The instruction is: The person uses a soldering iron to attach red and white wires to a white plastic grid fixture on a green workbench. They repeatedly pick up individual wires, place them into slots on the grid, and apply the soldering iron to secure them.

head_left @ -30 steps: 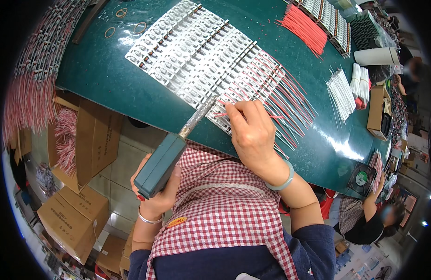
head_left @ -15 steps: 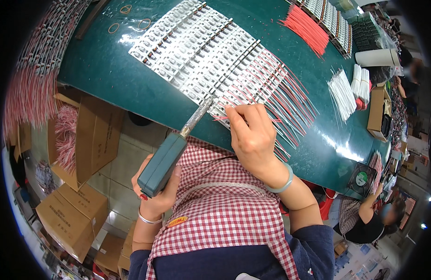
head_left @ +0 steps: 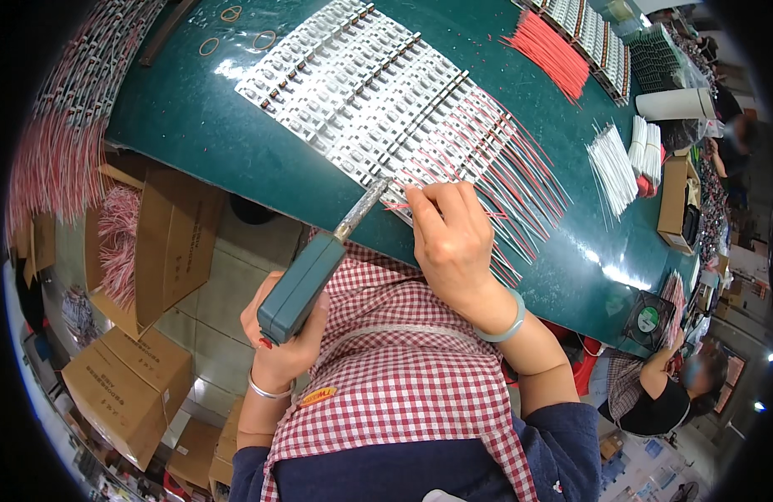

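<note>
Soldering iron, teal handle w/ silver barrel: gripped in left hand, fingers wrapped round the handle's lower end, held off the near bench edge; tip laid at the near end of the white strip array, just left of the right hand. Right hand: fingers pressed together, pinched on a red wire at the strips' near edge; grey-green bangle worn at the wrist. Strip array: many white strips laid side by side, diagonal across the green bench, red/white leads fanned out to the right. Loose bundle of red wires at far bench, white wires to the right, well apart from the hands. Rubber bands at far left of bench. Cardboard boxes on the floor at left. Red-checked apron in foreground. Another person seated at lower right.
</note>
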{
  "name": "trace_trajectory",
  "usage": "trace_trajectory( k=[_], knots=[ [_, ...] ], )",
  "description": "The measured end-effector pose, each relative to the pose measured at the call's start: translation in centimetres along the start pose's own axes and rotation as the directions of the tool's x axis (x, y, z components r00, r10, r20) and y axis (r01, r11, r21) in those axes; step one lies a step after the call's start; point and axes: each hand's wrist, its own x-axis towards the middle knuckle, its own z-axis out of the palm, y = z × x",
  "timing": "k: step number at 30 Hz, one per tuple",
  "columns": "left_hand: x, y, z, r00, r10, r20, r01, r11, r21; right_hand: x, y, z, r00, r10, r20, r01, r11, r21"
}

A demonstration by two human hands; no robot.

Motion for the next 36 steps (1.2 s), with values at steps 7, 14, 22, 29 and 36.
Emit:
trace_trajectory(
  k=[7,14,22,29,36],
  knots=[
    [-1.1,-1.3,0.0,0.992,0.043,-0.116,-0.049,0.998,-0.043,0.1,-0.1,0.0,1.0,0.017,-0.005,-0.017,1.0,-0.016],
    [-1.5,-1.3,-0.2,0.989,0.05,-0.139,-0.06,0.996,-0.068,0.2,-0.1,0.0,0.999,0.007,-0.039,-0.005,0.999,0.045],
    [-2.7,-2.3,-0.7,0.996,0.015,-0.083,-0.026,0.991,-0.134,0.4,-1.5,-0.1,0.988,0.127,0.083,-0.134,0.988,0.074],
    [-2.8,-1.9,-0.8,0.995,-0.014,-0.098,0.002,0.993,-0.122,-0.5,-0.5,0.6,0.998,0.059,0.004,-0.059,0.992,0.108],
    [-1.7,-0.9,-0.4,0.992,-0.012,-0.126,0.0,0.996,-0.093,-0.5,-0.8,0.8,0.997,0.06,-0.053,-0.053,0.993,0.11]
  ],
)
